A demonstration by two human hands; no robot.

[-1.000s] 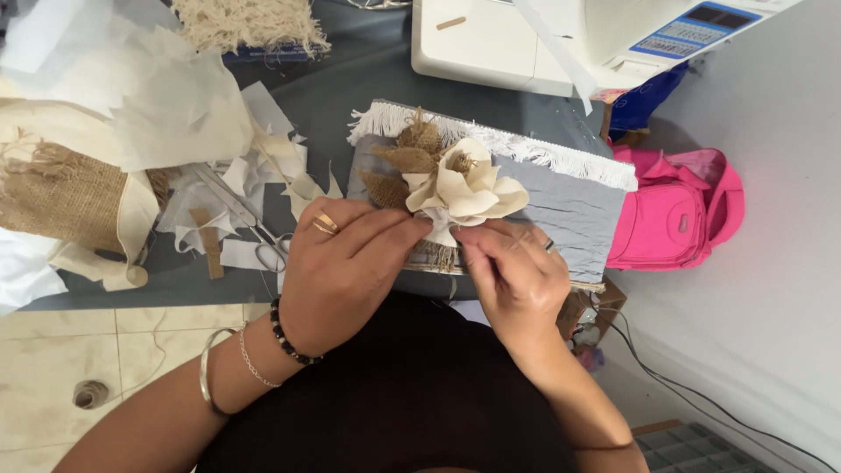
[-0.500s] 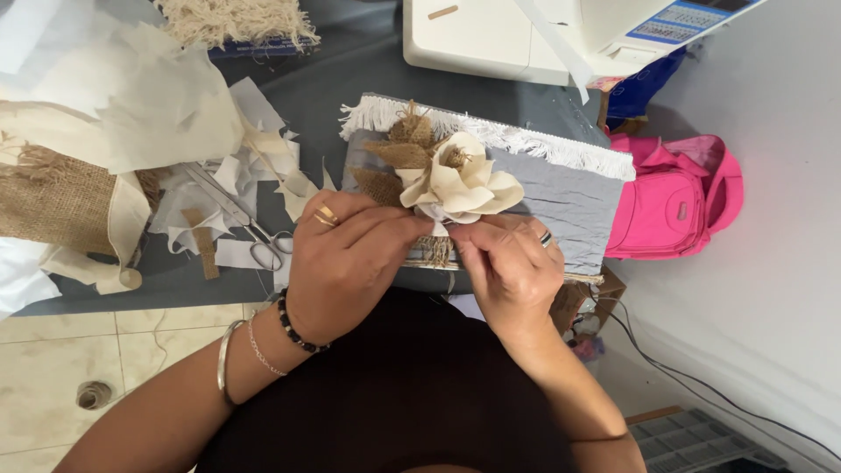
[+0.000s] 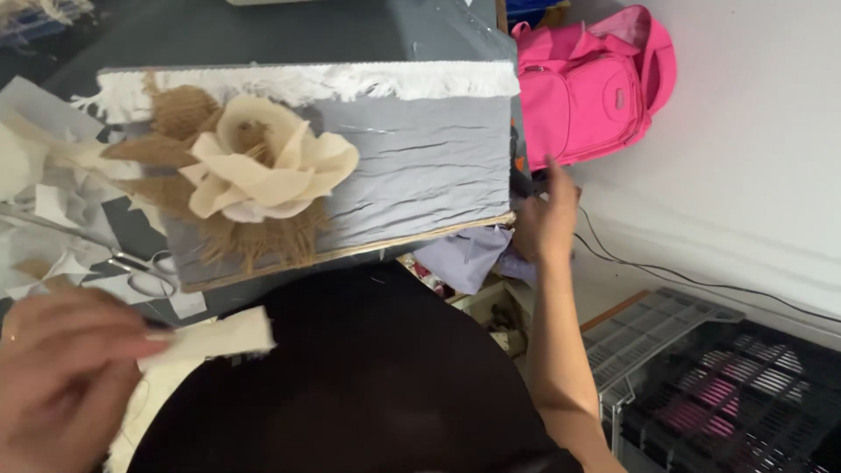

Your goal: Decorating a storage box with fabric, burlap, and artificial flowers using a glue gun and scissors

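Your left hand (image 3: 61, 372) pinches one cream strip of fabric (image 3: 215, 337) between thumb and fingertips, low at the left over your dark lap. Your right hand (image 3: 545, 219) reaches to the right end of the single grey fabric-covered board with a white fringe (image 3: 420, 166); its fingers are spread, and whether they grip anything cannot be told. One cream fabric flower on burlap leaves (image 3: 263, 166) sits on the board's left part. One pair of scissors (image 3: 140, 271) lies among paper scraps. One pink backpack (image 3: 596, 83) stands by the white wall.
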